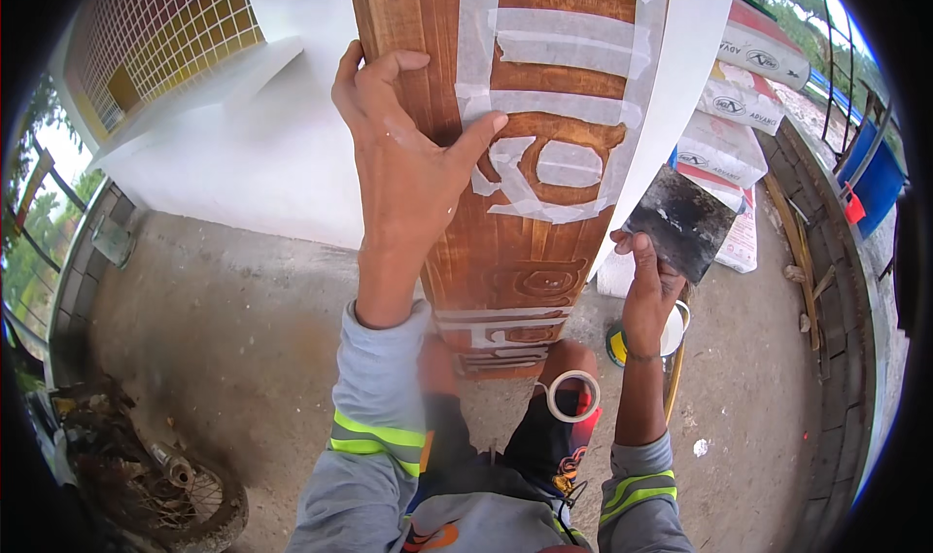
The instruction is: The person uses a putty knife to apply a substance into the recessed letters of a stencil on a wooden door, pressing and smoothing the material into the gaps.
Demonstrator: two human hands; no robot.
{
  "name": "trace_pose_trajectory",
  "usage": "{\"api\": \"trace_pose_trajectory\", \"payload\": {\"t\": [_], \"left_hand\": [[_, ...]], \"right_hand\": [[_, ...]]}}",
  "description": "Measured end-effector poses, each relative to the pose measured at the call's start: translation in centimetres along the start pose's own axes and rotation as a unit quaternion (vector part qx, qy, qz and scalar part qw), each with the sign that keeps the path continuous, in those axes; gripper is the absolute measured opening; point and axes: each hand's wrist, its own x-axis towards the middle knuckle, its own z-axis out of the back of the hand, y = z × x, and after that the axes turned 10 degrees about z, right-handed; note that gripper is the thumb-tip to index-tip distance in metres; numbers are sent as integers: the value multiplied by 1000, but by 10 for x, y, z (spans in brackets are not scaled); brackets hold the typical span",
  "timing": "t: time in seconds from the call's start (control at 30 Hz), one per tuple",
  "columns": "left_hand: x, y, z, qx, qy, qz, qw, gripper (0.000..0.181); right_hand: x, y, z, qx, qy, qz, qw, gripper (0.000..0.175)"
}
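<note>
A brown-stained wooden board [503, 247] with carved lettering stands tilted in front of me. Strips of masking tape [568, 50] surround and cross the upper letters; the lowest carved letters near my knees look pale grey. My left hand [408, 145] lies against the board's left part with its fingers spread, and its thumb touches the face beside a taped letter. In my right hand [650, 276], to the right of the board, is a dark, scuffed square sheet [678, 221], pinched at its lower edge. A roll of masking tape [596, 398] is at my right thigh.
Several printed bags [732, 145] are stacked at the right, near a white bucket [672, 334] and wooden strips [794, 239]. A white wall [291, 167] stands behind the board. A spoked motorcycle wheel [200, 495] lies lower left. Low block walls [838, 320] edge the concrete floor [240, 320].
</note>
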Motion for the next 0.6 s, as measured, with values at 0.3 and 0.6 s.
{"api": "trace_pose_trajectory", "payload": {"t": [0.3, 0.6], "left_hand": [[2, 4, -1, -39, -13, -1, 999, 79], [-8, 4, -14, -89, -48, -24, 995, 72]], "right_hand": [[-8, 2, 0, 2, -2, 5, 1000, 20], [72, 53, -42, -118, 205, 298, 925, 20]]}}
